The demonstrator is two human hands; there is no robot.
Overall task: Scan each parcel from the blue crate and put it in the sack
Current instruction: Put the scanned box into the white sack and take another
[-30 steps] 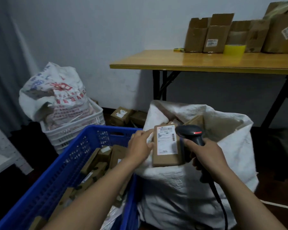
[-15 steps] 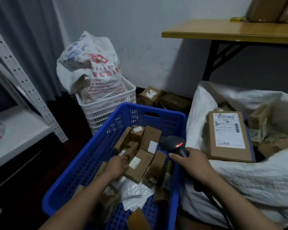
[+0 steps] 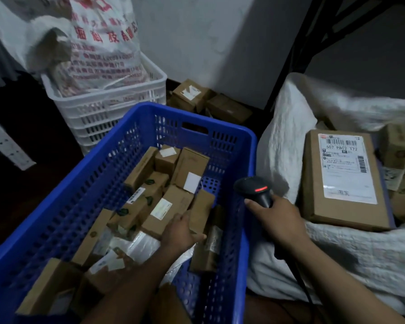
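The blue crate (image 3: 229,134) in front of me holds several brown cardboard parcels. My left hand (image 3: 179,233) is inside it and grips a narrow brown parcel (image 3: 201,209) standing on end near the crate's right wall. Over that right wall my right hand (image 3: 278,220) holds the black barcode scanner (image 3: 255,189), whose red light is on. To the right the white sack (image 3: 288,141) lies open, with a flat labelled parcel (image 3: 344,181) on top of several others.
A white crate (image 3: 108,106) with a printed white bag (image 3: 96,43) in it stands behind the blue crate. Loose boxes (image 3: 192,94) lie on the floor by the wall. Black table legs (image 3: 290,52) rise behind the sack. A white shelf post (image 3: 7,148) is at the left.
The flat labelled parcel went from my left hand into the sack. My left hand moved into the blue crate and took hold of a narrow parcel. The view tilted down and left.
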